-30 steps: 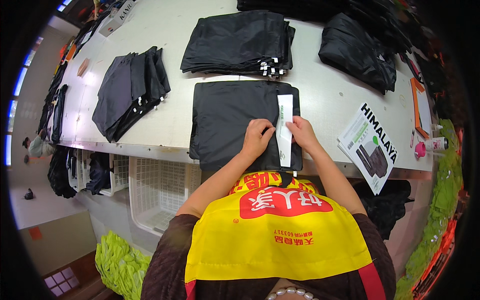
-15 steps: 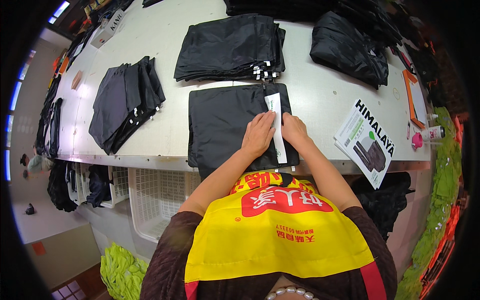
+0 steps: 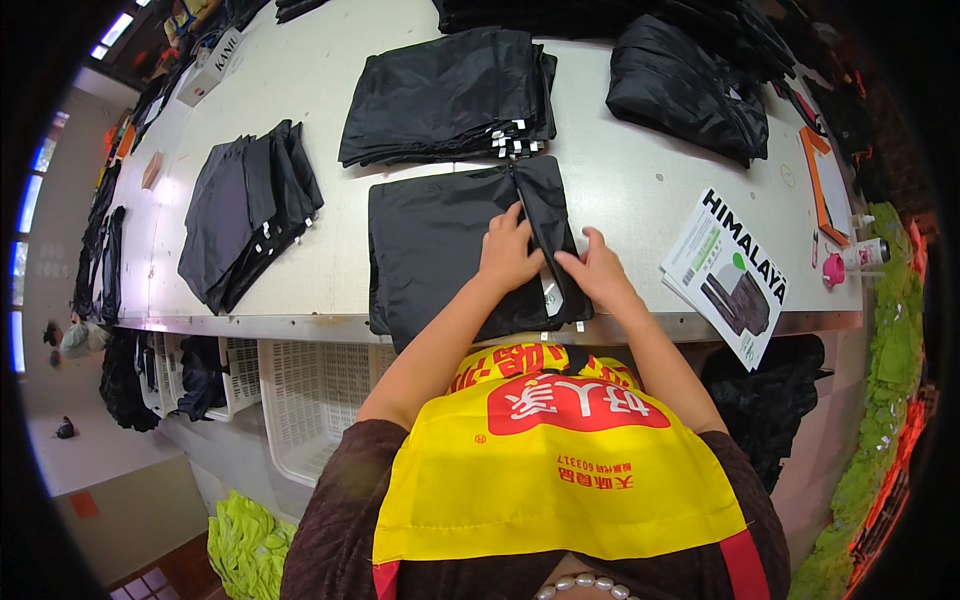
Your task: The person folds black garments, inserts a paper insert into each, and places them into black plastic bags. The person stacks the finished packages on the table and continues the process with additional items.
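We're folding a black garment (image 3: pixel 440 250) mid-frame on the table (image 3: pixel 640 190): left hand (image 3: pixel 508 255) pressing flat, right hand (image 3: pixel 598 275) pinching the folded strip (image 3: pixel 548 215). Next probably smoothing that crease.

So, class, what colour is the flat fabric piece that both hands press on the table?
Black, plainly shown in the head view: the flat fabric piece.

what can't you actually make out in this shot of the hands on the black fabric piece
Head view, the only one:
- White strip on the black fabric piece: mostly hidden under the folded flap and the right hand.
- Left hand: the palm side is hidden, so its grip is unclear.
- Small tags on the folded stack: too small to tell.
- Black heap: its top is cut off by the picture's rim.
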`<state>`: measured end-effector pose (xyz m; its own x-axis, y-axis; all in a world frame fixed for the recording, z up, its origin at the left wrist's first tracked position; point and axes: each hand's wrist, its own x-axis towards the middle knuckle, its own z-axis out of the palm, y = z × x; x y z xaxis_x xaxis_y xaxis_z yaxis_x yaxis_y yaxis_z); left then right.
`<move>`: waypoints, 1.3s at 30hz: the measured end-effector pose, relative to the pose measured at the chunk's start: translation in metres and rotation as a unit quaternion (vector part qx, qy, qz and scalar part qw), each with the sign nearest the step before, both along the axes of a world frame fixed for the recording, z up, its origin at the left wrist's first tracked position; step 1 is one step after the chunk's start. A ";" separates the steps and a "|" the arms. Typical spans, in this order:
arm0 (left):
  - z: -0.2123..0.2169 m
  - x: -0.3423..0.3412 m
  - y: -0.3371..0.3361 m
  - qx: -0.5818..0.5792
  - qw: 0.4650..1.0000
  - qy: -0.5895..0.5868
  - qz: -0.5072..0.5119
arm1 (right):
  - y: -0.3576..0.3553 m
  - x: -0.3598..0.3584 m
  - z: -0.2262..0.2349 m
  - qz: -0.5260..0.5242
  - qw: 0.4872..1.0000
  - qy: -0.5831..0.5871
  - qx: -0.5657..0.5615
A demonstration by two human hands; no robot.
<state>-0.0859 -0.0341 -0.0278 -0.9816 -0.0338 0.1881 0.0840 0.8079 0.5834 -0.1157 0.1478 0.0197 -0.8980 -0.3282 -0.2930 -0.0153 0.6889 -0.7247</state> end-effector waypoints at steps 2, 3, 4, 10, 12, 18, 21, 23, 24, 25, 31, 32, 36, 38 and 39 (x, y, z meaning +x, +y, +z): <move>-0.013 0.006 -0.007 0.205 0.978 0.008 0.034 | 0.010 0.008 -0.016 0.010 1.000 -0.006 -0.019; -0.005 0.016 -0.011 0.267 0.963 -0.010 0.038 | 0.012 0.012 -0.019 -0.015 0.995 -0.082 -0.062; 0.011 0.031 -0.018 0.326 0.944 -0.028 0.044 | 0.011 0.015 -0.020 -0.037 0.981 -0.158 -0.107; 0.094 0.154 -0.054 0.422 0.761 -0.479 0.116 | -0.008 0.028 -0.001 -0.155 0.729 -0.559 -0.363; 0.089 0.181 -0.052 0.691 0.553 -0.434 0.172 | -0.021 0.035 0.023 -0.089 0.745 -0.549 -0.368; 0.118 0.157 -0.026 0.821 0.440 -0.140 0.334 | -0.048 0.061 0.060 0.109 0.788 -0.491 -0.355; 0.143 0.149 -0.059 0.740 0.575 -0.017 0.348 | -0.033 0.047 0.076 0.135 0.767 -0.499 -0.381; 0.167 0.149 -0.103 0.675 0.629 0.071 0.380 | -0.010 0.035 0.079 0.174 0.848 -0.372 -0.337; 0.175 0.147 -0.129 0.635 0.652 0.119 0.396 | 0.006 0.030 0.071 0.163 0.899 -0.283 -0.292; 0.182 0.147 -0.157 0.616 0.667 0.162 0.386 | 0.029 0.020 0.050 0.136 0.939 -0.212 -0.235; 0.111 0.170 -0.412 0.588 0.668 0.244 0.385 | 0.217 0.001 0.015 0.038 0.943 0.131 0.303; 0.096 0.168 -0.437 0.607 0.660 0.240 0.372 | 0.244 0.003 0.014 0.024 0.926 0.111 0.361; 0.046 0.153 -0.469 0.693 0.563 0.262 0.366 | 0.294 0.018 0.020 -0.014 0.888 -0.031 0.458; 0.035 0.118 -0.417 0.625 0.537 0.193 0.533 | 0.315 0.032 0.012 -0.015 0.917 0.001 0.399; 0.029 0.099 -0.384 0.562 0.638 0.155 0.503 | 0.323 0.036 0.009 -0.015 0.929 0.018 0.369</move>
